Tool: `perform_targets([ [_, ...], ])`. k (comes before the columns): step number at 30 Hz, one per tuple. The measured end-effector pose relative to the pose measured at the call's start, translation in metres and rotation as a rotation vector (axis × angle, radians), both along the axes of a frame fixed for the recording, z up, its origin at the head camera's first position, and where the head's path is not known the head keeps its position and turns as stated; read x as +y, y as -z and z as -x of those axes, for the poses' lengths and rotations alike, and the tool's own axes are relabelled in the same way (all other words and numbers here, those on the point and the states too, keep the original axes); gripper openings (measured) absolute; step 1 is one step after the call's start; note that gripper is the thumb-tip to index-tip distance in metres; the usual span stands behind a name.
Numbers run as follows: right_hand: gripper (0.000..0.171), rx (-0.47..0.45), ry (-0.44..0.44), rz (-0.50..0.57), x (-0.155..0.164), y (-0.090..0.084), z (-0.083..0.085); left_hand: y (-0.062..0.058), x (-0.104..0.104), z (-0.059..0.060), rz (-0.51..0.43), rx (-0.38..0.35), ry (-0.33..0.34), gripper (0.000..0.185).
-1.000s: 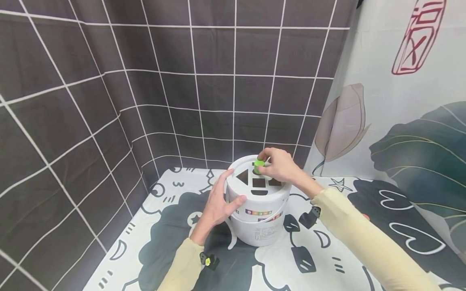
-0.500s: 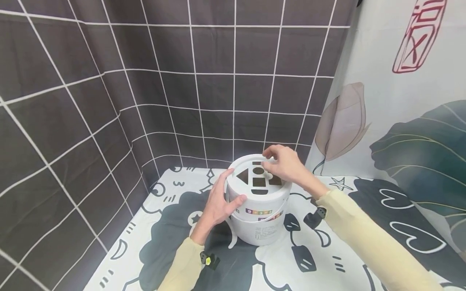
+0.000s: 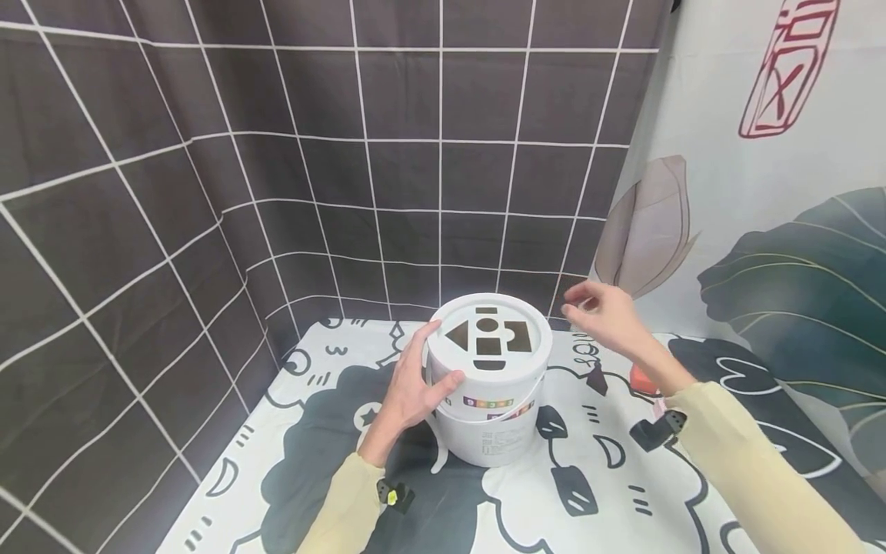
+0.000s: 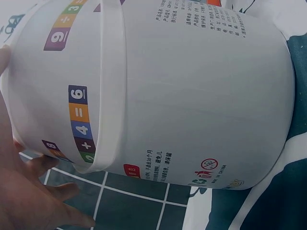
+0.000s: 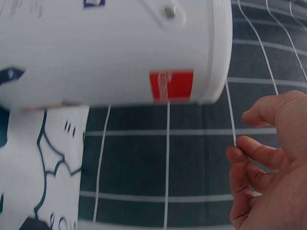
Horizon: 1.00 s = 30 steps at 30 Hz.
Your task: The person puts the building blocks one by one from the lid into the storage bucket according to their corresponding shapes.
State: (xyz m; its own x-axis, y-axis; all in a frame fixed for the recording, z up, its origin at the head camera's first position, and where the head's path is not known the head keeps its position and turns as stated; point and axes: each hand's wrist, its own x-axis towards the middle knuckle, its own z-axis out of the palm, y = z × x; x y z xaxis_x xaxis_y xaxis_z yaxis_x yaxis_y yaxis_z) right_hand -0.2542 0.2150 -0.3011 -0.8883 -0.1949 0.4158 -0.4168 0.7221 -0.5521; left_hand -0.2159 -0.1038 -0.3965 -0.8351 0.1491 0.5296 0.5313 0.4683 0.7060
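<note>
Green piece gone through the lid, the right hand [image 3: 607,315] lifts away empty and loose-fingered while the left hand [image 3: 410,385] grips the white bucket [image 3: 491,412] mid-worktop.

Dark grid-tiled walls [image 3: 415,154]; leaf-print curtain [image 3: 761,231] right; cartoon-print tablecloth [image 3: 609,492].
</note>
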Motion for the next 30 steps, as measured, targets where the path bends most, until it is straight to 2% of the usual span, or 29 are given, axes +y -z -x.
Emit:
perform_targets([
  [7,0.029,-0.041,0.058,0.014,0.038,0.012,-0.009,0.000,0.001,0.000,0.001,-0.007,-0.001,0.090],
  [15,0.033,-0.092,0.132,-0.018,0.069,0.030,-0.018,0.000,0.001,0.000,0.000,-0.007,0.004,0.090],
  [24,0.032,-0.078,0.184,-0.037,0.099,0.056,-0.021,0.001,0.000,0.000,-0.004,-0.009,0.007,0.090],
  [30,0.035,-0.156,0.211,-0.033,0.118,0.075,-0.026,0.001,0.000,0.000,-0.006,-0.002,0.008,0.088],
])
